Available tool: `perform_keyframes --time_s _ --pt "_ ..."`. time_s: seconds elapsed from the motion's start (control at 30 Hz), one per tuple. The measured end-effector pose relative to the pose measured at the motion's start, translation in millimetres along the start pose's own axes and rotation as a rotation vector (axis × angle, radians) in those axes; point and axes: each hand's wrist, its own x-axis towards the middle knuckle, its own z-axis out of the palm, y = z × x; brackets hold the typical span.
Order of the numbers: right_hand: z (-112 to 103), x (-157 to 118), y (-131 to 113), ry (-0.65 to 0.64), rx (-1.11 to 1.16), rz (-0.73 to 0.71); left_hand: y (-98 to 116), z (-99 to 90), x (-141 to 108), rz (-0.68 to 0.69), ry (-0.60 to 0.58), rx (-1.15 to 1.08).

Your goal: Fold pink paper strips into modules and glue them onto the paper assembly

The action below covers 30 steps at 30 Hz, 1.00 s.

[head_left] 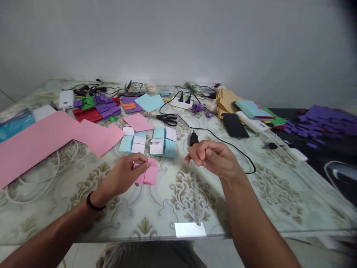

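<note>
The left hand [131,170] pinches the pink folded paper [151,175] between thumb and fingers, over the near middle of the patterned table [167,219], apparently to hold its flaps flat. The right hand [215,158] hangs to its right, fingers loosely curled and thumb close to them; it hides part of a black glue gun [194,138], so whether it grips the tool cannot be told. The nozzle points toward the wall [178,44], likely so that it is clear of both wrists. A blue-and-white folded paper [169,149] lies just beyond, seemingly within easy reach.
</note>
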Motion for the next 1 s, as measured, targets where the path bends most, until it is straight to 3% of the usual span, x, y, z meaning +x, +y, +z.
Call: perform_keyframes --time_s 0.1,0.23,0.37,0.5,0.7,1.0 --pt "-1.8 -1.0 0.6 0.020 -0.059 -0.009 -1.7 0.0 0.2 -0.002 -0.002 -0.003" --pt "-13.1 -1.1 2.4 0.173 -0.322 0.043 -2.1 -0.1 0.6 0.018 -0.018 -0.015" --pt "-39.2 3.5 9.4 0.361 -0.728 0.119 -1.6 0.3 1.5 0.033 -0.008 -0.013" --pt "-71.7 2.3 22.2 0.407 -1.115 0.296 -0.8 0.8 1.3 0.019 0.001 -0.014" --pt "-92.3 -7.3 31.0 0.373 -1.198 0.473 7.6 -1.9 -2.3 0.048 0.030 0.025" --pt "-74.4 4.0 25.6 0.437 -1.324 0.487 10.8 -1.9 -5.1 0.033 0.053 -0.056"
